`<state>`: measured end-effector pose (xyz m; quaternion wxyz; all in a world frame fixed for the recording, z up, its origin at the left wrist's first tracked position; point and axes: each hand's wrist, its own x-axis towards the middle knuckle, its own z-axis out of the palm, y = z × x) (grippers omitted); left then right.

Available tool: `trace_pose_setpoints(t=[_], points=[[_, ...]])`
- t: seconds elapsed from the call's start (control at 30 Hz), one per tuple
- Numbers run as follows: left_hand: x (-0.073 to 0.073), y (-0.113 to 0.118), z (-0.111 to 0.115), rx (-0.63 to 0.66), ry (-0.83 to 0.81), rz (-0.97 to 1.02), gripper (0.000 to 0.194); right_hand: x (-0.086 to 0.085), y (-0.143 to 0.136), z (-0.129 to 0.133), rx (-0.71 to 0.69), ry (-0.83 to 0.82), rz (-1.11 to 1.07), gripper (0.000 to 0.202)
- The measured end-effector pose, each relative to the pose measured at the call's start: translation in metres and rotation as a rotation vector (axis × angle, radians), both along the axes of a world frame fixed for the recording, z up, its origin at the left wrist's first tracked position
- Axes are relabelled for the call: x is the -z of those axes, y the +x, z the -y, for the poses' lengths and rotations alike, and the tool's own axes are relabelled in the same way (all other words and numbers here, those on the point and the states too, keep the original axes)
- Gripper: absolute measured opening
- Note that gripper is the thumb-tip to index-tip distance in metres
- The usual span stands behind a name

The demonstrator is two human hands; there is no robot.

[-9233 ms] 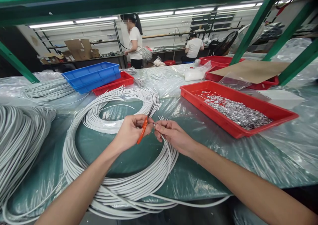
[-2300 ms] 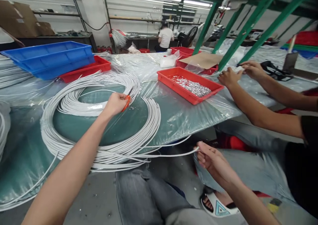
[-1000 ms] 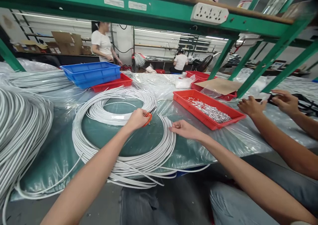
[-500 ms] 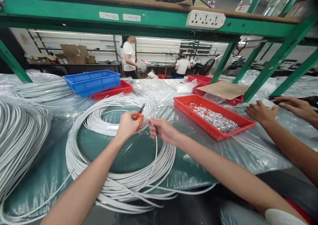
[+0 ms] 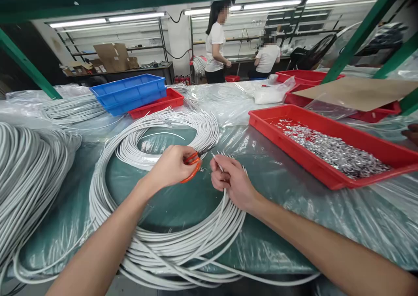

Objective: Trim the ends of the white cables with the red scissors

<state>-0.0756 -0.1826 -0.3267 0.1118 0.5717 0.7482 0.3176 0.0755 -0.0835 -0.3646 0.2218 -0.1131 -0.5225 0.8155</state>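
My left hand [image 5: 173,165] is closed round the orange handles of a pair of scissors [image 5: 193,167], whose dark blades point right toward my other hand. Between the fingers of my right hand [image 5: 233,178], a white cable [image 5: 224,199] is pinched near its tip, and the rest of it runs down to the coil. The scissor blades are close to the cable tip; whether they touch it I cannot tell. Under both hands lies a large coil of white cables [image 5: 101,174], with a smaller coil [image 5: 207,132] overlapping it at the back.
To the right stands a red tray [image 5: 287,146] of small shiny metal pieces. A blue tray [image 5: 130,95] rests on a red one [image 5: 174,99] at the back left. Thick cable bundles [image 5: 29,187] fill the left side. Green shelf posts [image 5: 359,39] rise behind; two people are beyond.
The scissors have swung from pointing up to pointing right, toward the cable tip. My view has shifted right and tilted down. The co-worker's hands at the right are mostly out of view.
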Motion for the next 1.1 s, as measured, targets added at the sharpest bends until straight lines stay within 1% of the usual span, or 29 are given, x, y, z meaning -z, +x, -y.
trace_pose_setpoints(t=[0.07,0.17,0.3,0.37,0.47,0.6,0.73,1.0,1.1], points=[[0.002,0.001,-0.001,0.015,-0.039,0.022,0.030,-0.001,0.000,0.001,0.046,0.014,-0.020,0.038],[0.002,0.001,-0.001,0.039,-0.060,0.082,0.029,-0.002,0.001,0.002,0.068,0.006,-0.033,0.037],[-0.004,0.003,0.000,0.005,-0.011,0.183,0.025,-0.003,0.001,0.002,0.072,-0.055,-0.059,0.029],[-0.007,0.005,0.001,0.004,-0.018,0.221,0.022,-0.003,0.001,0.002,0.063,-0.058,-0.068,0.028],[-0.010,0.007,0.002,0.024,-0.054,0.212,0.028,-0.003,0.001,0.002,0.062,-0.032,-0.079,0.028],[-0.008,0.009,0.002,0.076,-0.101,0.213,0.038,-0.002,0.000,0.001,0.080,-0.002,-0.085,0.027],[-0.008,0.009,0.003,0.129,-0.121,0.215,0.035,0.001,-0.002,0.000,0.078,0.018,-0.090,0.026],[-0.012,0.006,0.005,0.166,-0.179,0.315,0.030,0.001,-0.001,-0.002,0.058,0.050,-0.109,0.027],[-0.014,0.005,0.005,0.172,-0.203,0.319,0.029,0.000,-0.001,-0.003,0.042,0.069,-0.106,0.028]])
